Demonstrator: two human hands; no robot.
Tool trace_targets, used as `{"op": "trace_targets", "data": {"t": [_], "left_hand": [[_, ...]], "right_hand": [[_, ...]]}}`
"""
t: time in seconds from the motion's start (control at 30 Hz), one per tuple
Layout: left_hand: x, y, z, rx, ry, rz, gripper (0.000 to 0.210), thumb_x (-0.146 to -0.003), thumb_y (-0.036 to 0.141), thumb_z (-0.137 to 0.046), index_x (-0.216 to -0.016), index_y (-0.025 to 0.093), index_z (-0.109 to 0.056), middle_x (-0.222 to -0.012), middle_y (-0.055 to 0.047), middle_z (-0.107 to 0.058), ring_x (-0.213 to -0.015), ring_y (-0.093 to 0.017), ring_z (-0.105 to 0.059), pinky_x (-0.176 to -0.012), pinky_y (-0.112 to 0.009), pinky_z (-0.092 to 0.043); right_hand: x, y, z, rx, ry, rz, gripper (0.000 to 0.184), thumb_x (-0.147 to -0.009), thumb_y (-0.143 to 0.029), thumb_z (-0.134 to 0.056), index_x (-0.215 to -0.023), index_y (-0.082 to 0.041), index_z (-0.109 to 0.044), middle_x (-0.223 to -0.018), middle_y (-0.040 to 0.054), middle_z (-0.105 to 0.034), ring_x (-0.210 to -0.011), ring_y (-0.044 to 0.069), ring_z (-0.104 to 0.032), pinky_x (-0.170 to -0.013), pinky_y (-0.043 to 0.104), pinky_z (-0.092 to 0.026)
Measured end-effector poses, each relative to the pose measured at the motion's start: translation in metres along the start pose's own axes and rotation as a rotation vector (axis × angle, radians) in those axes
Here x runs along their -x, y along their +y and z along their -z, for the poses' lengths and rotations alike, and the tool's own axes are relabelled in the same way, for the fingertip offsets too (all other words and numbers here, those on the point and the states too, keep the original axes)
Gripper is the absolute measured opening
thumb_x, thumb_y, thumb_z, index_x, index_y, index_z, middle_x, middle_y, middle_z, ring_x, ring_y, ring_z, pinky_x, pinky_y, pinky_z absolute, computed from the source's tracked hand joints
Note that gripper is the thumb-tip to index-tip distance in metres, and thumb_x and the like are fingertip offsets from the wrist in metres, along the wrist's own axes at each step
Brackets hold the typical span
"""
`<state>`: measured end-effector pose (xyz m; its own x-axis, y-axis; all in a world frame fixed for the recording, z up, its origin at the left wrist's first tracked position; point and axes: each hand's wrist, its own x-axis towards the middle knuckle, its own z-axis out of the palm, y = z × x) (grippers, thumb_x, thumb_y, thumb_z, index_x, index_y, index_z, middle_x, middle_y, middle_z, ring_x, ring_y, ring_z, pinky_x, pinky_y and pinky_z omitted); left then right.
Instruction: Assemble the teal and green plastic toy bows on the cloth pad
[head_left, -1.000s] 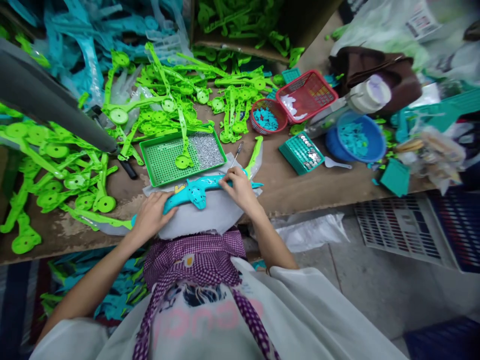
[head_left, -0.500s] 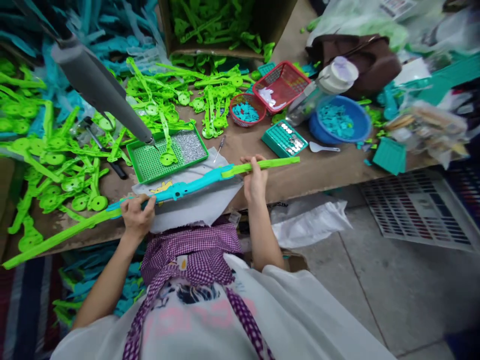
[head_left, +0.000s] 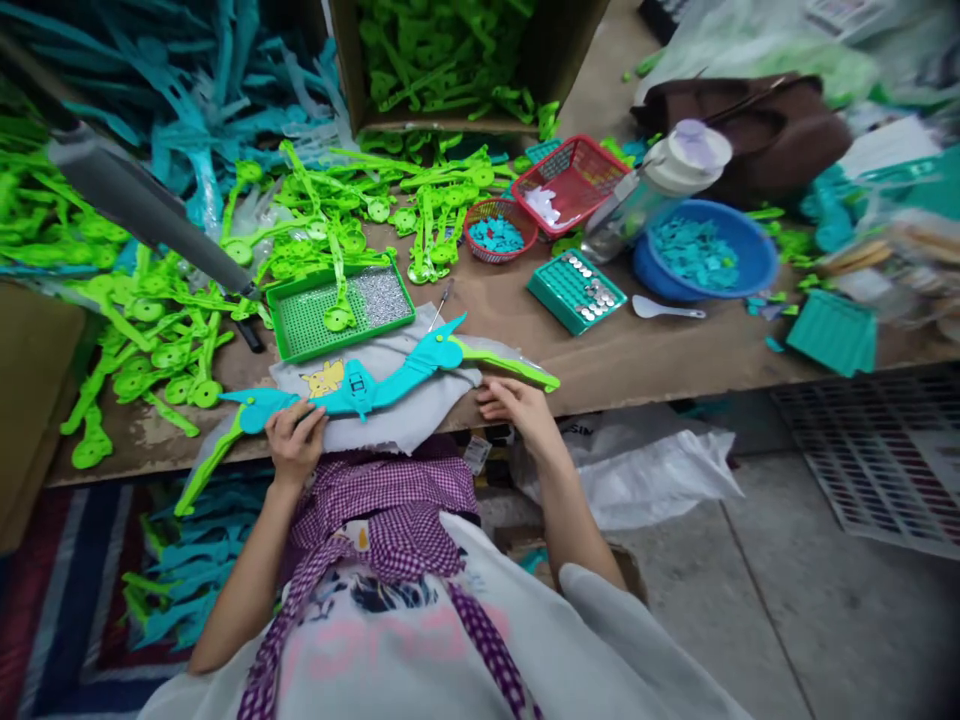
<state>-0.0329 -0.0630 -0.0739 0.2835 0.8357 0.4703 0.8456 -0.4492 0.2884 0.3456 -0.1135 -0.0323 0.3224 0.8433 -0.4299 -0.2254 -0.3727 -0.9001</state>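
Turned since half a second ago, the blue bow-shaped piece (head_left: pixel 394 388) in the head view shows a broad face, over the pale cloth (head_left: pixel 405 428) at the table's (head_left: pixel 592 370) near edge. The left hand (head_left: pixel 295 440) grips its left part; the right hand (head_left: pixel 523 410) has let go, fingers loosely spread near the right green arm (head_left: pixel 510 362), so the left alone seems to steady it.

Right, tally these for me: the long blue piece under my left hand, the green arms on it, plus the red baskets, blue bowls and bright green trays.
Blue piece under your left hand: 1
Green arms: 2
Red baskets: 2
Blue bowl: 1
Bright green tray: 1
Total: 7
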Motion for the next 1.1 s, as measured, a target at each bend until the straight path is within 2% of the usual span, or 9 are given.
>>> {"op": "trace_targets", "data": {"t": [0.13, 0.3, 0.47, 0.57, 0.67, 0.77, 0.83, 0.97, 1.1], "left_hand": [[0.001, 0.002, 0.001, 0.0, -0.003, 0.028, 0.011, -0.091, 0.028, -0.059, -0.096, 0.025, -0.069, -0.099, -0.009, -0.07, -0.104, -0.027, -0.066, -0.094, -0.052, -0.044], [0.008, 0.003, -0.002, 0.0, -0.019, 0.05, 0.013, -0.09, 0.026, -0.061, -0.098, 0.027, -0.071, -0.1, -0.008, -0.071, -0.104, -0.028, -0.067, -0.095, -0.052, -0.044], [0.012, 0.005, -0.004, -0.009, -0.031, 0.045, 0.016, -0.092, 0.027, -0.059, -0.097, 0.029, -0.074, -0.099, -0.007, -0.075, -0.102, -0.026, -0.071, -0.094, -0.05, -0.049], [0.013, 0.005, -0.006, 0.04, -0.065, 0.06, 0.021, -0.093, 0.026, -0.055, -0.102, 0.03, -0.074, -0.102, -0.008, -0.075, -0.105, -0.026, -0.07, -0.096, -0.051, -0.05], [0.015, 0.004, -0.012, 0.095, -0.112, 0.058, 0.026, -0.094, 0.024, -0.051, -0.109, 0.03, -0.073, -0.108, -0.009, -0.074, -0.111, -0.026, -0.068, -0.1, -0.052, -0.048], [0.016, 0.003, -0.019, 0.129, -0.12, 0.0, 0.029, -0.094, 0.022, -0.049, -0.108, 0.029, -0.073, -0.112, -0.01, -0.073, -0.114, -0.027, -0.066, -0.101, -0.053, -0.048], [0.016, 0.003, -0.024, 0.141, -0.097, -0.041, 0.029, -0.094, 0.02, -0.048, -0.105, 0.028, -0.074, -0.111, -0.012, -0.073, -0.113, -0.028, -0.067, -0.1, -0.054, -0.049], [0.017, 0.003, -0.03, 0.144, -0.042, -0.087, 0.031, -0.091, 0.016, -0.048, -0.105, 0.026, -0.074, -0.113, -0.015, -0.072, -0.111, -0.029, -0.067, -0.095, -0.052, -0.053], [0.019, 0.003, -0.033, 0.182, -0.06, -0.084, 0.029, -0.089, 0.014, -0.049, -0.1, 0.025, -0.075, -0.112, -0.016, -0.072, -0.109, -0.03, -0.068, -0.092, -0.053, -0.054]], "right_hand": [[0.0, -0.015, -0.01, 0.21, 0.135, 0.342, 0.041, -0.082, -0.058, -0.061, -0.09, -0.019, -0.07, -0.074, 0.0047, -0.072, -0.061, 0.017, -0.065, -0.059, 0.032, -0.056], [-0.043, -0.061, -0.037, 0.442, 0.064, 0.573, 0.037, -0.085, -0.051, -0.058, -0.096, -0.018, -0.071, -0.092, 0.0086, -0.075, -0.081, 0.021, -0.069, -0.076, 0.036, -0.055], [-0.065, -0.086, -0.081, 0.635, -0.12, 0.698, 0.03, -0.09, -0.042, -0.053, -0.098, -0.019, -0.071, -0.093, 0.0083, -0.075, -0.078, 0.019, -0.067, -0.075, 0.034, -0.053], [-0.055, -0.072, -0.122, 0.727, -0.306, 0.791, 0.027, -0.091, -0.037, -0.052, -0.099, -0.019, -0.07, -0.096, 0.009, -0.075, -0.08, 0.02, -0.068, -0.079, 0.036, -0.053], [-0.03, -0.054, -0.171, 0.77, -0.409, 0.844, 0.028, -0.094, -0.036, -0.049, -0.101, -0.019, -0.07, -0.098, 0.0096, -0.074, -0.085, 0.021, -0.068, -0.081, 0.036, -0.053], [-0.009, -0.044, -0.235, 0.811, -0.551, 0.887, 0.028, -0.097, -0.034, -0.046, -0.106, -0.02, -0.068, -0.101, 0.0086, -0.073, -0.092, 0.019, -0.068, -0.084, 0.032, -0.052], [-0.005, -0.043, -0.285, 0.988, -0.631, 0.906, 0.026, -0.098, -0.031, -0.045, -0.107, -0.02, -0.067, -0.105, 0.0099, -0.071, -0.098, 0.02, -0.067, -0.086, 0.032, -0.051], [-0.022, -0.046, -0.37, 1.464, -0.552, 0.789, 0.029, -0.098, -0.023, -0.04, -0.115, -0.014, -0.061, -0.119, 0.0181, -0.064, -0.107, 0.028, -0.063, -0.084, 0.039, -0.052], [-0.039, -0.044, -0.409, 1.54, -0.425, 0.628, 0.04, -0.097, -0.014, -0.03, -0.134, -0.015, -0.047, -0.132, 0.022, -0.055, -0.119, 0.031, -0.056, -0.087, 0.042, -0.051]]}}
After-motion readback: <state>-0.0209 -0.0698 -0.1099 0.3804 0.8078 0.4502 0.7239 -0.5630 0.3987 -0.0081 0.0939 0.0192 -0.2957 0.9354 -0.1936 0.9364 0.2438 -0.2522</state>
